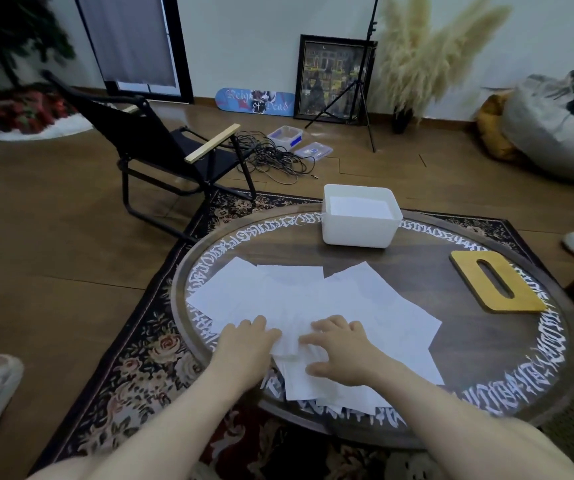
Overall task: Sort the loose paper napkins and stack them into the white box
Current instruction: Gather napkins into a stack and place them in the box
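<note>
The napkins (313,299) lie fanned loosely over the near half of the worktop (417,271), some overhanging its near edge; the box (358,233) stands beyond them at the far edge, already holding white sheets. The left hand (244,337) curls around a bunched wad of napkins at the near side of the spread, while the right hand (339,348) rests beside it, fingers spread and pressing the sheets flat. Risks, as I judge them: the overhanging napkins could slide to the floor if dragged, and bunching may crease sheets so they stack unevenly in the box.
</note>
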